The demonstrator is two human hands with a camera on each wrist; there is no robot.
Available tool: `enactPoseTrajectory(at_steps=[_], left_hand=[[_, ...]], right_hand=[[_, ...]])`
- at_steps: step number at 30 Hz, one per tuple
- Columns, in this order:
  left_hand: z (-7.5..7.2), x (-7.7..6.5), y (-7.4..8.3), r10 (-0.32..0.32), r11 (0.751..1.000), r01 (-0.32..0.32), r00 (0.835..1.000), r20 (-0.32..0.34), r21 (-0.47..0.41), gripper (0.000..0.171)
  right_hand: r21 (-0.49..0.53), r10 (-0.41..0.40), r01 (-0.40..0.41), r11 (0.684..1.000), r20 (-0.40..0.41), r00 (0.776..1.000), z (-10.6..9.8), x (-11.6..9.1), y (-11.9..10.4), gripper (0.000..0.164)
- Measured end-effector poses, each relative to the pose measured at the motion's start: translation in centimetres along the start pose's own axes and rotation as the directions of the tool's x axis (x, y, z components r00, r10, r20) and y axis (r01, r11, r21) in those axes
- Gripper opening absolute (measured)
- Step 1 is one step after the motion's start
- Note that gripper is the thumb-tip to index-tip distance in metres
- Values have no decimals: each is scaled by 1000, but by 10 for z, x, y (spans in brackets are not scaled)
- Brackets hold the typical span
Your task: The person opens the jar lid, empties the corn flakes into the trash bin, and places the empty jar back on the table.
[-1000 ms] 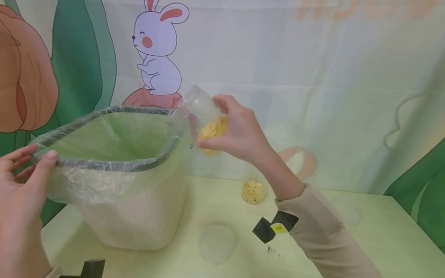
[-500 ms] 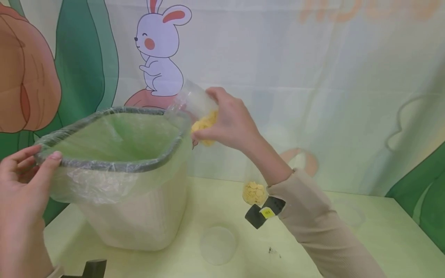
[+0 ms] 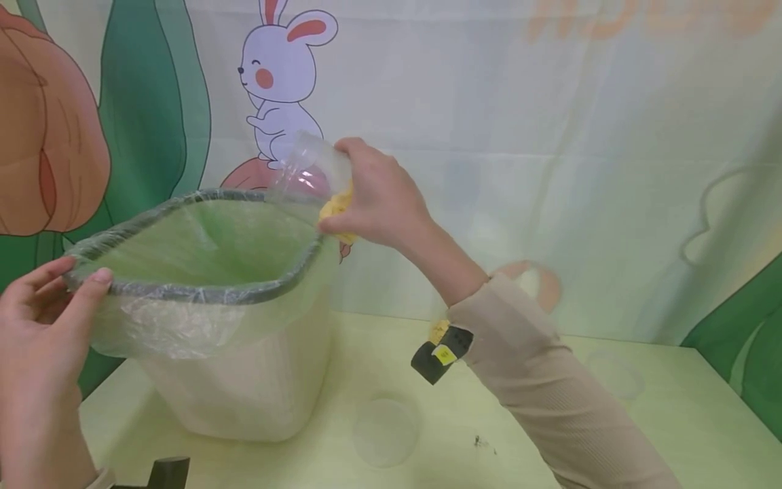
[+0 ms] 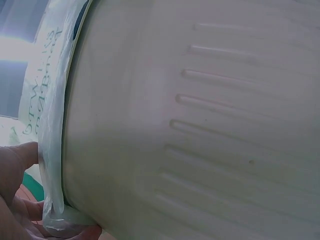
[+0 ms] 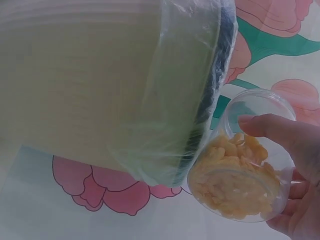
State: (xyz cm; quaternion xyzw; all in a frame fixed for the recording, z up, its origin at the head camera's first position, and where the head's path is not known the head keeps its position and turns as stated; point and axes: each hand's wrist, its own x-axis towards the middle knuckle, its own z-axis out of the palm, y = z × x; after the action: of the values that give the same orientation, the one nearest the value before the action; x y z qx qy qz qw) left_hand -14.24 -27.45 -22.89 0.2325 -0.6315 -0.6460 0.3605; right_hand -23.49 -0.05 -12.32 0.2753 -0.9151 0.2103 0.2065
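A clear plastic jar (image 3: 308, 166) with yellow flakes (image 5: 235, 175) at its bottom is gripped by my right hand (image 3: 385, 197). It tilts left, its mouth over the right rim of a trash bin (image 3: 244, 384). The flakes still lie inside the jar. A thin translucent bag lines the bin and folds over its dark rim (image 3: 201, 293). My left hand (image 3: 45, 319) pinches the bag and rim at the left corner, thumb outside. In the left wrist view its fingers (image 4: 22, 157) hold the bag's edge beside the bin's ribbed wall.
A second jar of yellow flakes (image 3: 438, 331) stands on the table, mostly hidden behind the right wrist camera (image 3: 441, 354). Round clear lids (image 3: 386, 432) lie on the table, one in front and one at right. A printed cloth with a rabbit (image 3: 284, 75) hangs behind.
My right hand has moved left and up with the tilted jar, bringing its mouth further over the bin's rim. The left hand keeps its hold on the rim.
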Motion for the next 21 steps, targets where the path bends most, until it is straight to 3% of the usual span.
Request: enactPoseTrajectory(at_steps=[13,17,21], left_hand=[[1,-4,4,14,999,-14,1000,-3,43,44],[1,-5,4,23,997,-23,1000,-2,80,44],[0,-5,4,17,998,-17,1000,1,52,44]], right_hand=[[-100,-16,24,995,86,996,1,13,-9,90],[-176,-38,58,983,115,993,3,16,-15,90],[-271,-56,92,958,139,989,5,19,-22,89]])
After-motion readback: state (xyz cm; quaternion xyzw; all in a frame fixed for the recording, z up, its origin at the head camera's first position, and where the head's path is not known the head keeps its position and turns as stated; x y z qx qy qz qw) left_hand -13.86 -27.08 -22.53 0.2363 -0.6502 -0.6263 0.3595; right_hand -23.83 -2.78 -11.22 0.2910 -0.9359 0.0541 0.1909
